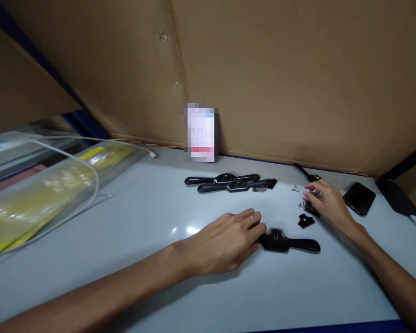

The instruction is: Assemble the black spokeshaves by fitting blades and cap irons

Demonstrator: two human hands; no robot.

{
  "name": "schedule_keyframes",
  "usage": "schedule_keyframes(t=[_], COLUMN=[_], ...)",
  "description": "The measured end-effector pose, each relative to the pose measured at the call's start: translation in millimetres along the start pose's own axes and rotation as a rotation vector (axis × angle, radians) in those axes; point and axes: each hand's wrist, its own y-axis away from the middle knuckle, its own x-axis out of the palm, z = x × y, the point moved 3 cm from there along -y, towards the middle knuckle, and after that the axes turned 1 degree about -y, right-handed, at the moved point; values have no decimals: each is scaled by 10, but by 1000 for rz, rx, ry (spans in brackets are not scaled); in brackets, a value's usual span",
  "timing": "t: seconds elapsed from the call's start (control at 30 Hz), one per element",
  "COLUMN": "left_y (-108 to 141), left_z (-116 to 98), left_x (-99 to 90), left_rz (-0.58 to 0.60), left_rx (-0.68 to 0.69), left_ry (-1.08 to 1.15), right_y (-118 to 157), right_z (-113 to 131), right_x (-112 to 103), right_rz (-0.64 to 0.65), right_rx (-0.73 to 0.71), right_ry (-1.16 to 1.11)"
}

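Observation:
A black spokeshave (276, 240) lies low on the table, its right handle pointing right. My left hand (229, 240), with a ring on one finger, is closed around its left handle. To the right, my right hand (327, 203) hovers with thumb and fingers apart, and I see nothing held in it. Close by are a silver wing screw (295, 188), another wing screw (301, 205) and a black shaped plate (305, 220). A dark piece (312, 209) lies partly under my right hand. Behind it is a black handle (301, 172), its other end hidden.
Two more spokeshaves (225, 179) lie side by side at the back, small blades (263, 186) at their right end. A blurred upright card (201, 134) leans on the cardboard wall. A phone (359, 198) sits right. Plastic-wrapped yellow packages (55, 194) and a white cable (96, 185) are left.

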Motion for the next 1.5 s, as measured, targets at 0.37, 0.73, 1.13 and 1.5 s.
schedule_keyframes(t=[0.37,0.73,1.13,1.5], left_y=[-6,-18,-13,-17], left_z=[-8,-14,-20,-3], left_x=[-23,-29,-18,1], left_rz=[26,14,0,-13], left_rx=[-4,-1,8,19], left_ry=[-20,-45,-53,-69], right_y=[-114,149,502,451], right_z=[60,534,997,1062], right_x=[178,7,22,51], right_rz=[58,107,542,544], right_rx=[-109,-176,-116,-34], right_ry=[79,-136,-215,-156])
